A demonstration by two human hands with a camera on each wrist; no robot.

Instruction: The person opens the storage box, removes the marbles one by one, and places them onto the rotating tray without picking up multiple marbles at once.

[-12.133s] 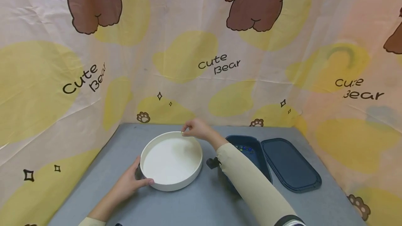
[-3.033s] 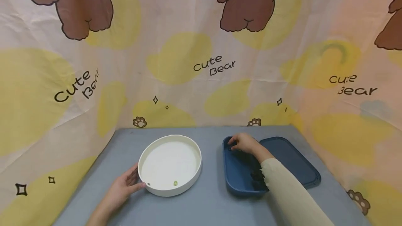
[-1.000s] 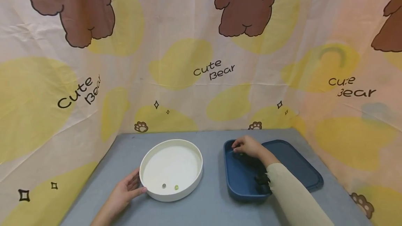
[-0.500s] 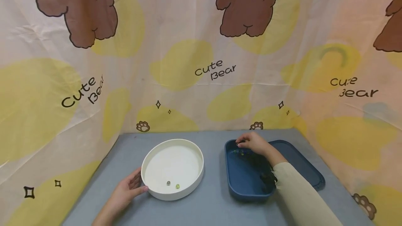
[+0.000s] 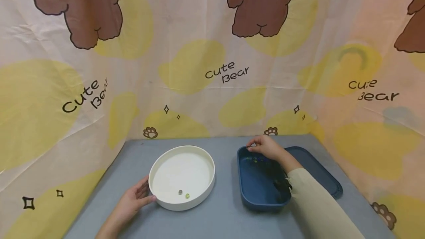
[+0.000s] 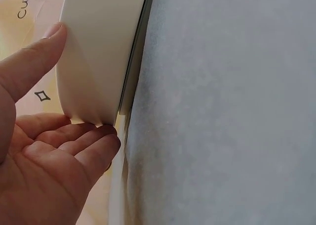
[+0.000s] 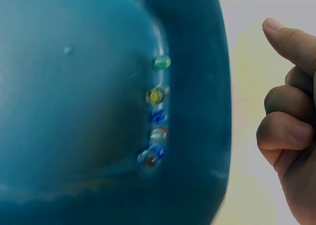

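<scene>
My left hand rests against the outer wall of a round white tray, with thumb and fingertips touching it apart from each other, as the left wrist view confirms. A greyish marble and a yellow-green marble lie near the tray's front. Above the far left rim of a deep blue box, my right hand pinches a tiny marble; fingers hide most of it. Several coloured marbles, among them a green one, line the box's far inner edge in the right wrist view.
A flat dark blue lid lies right of the box, partly behind the right forearm. Grey cloth covers the table. A printed bear curtain stands behind and along both sides.
Since the earliest frame, two marbles have come into the white tray; the greyish one has rolled rightward lately. My right hand has risen from inside the box to its rim. The left hand stays put.
</scene>
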